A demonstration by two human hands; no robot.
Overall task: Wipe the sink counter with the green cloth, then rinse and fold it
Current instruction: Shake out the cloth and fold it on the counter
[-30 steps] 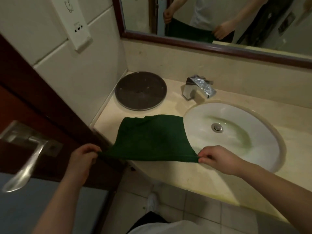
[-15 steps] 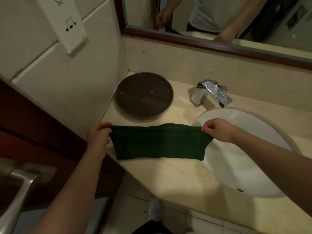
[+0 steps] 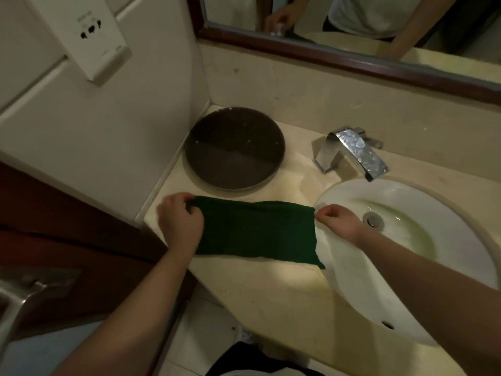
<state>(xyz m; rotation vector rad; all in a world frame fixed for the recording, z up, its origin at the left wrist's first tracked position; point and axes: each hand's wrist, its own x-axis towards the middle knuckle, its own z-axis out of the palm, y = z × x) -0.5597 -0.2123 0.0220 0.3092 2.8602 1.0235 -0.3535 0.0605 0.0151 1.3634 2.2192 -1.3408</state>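
The green cloth (image 3: 257, 230) lies folded into a wide band on the beige sink counter (image 3: 260, 289), between the dark round tray and the basin. My left hand (image 3: 180, 221) pinches its far left corner, fingers curled over the edge. At the far right corner my right hand (image 3: 337, 221) pinches the cloth, just over the basin rim. The cloth's near right corner overlaps the white basin (image 3: 423, 256) slightly.
A dark round tray (image 3: 234, 147) sits in the back left corner of the counter. The chrome faucet (image 3: 352, 151) stands behind the basin. A mirror (image 3: 352, 14) hangs above, and a white wall dispenser (image 3: 84, 31) at upper left. A door and handle (image 3: 16, 308) are at left.
Both hands carried the near edge of the cloth away from me and laid it over the far edge, folding the cloth in half; it now rests flat on the counter.
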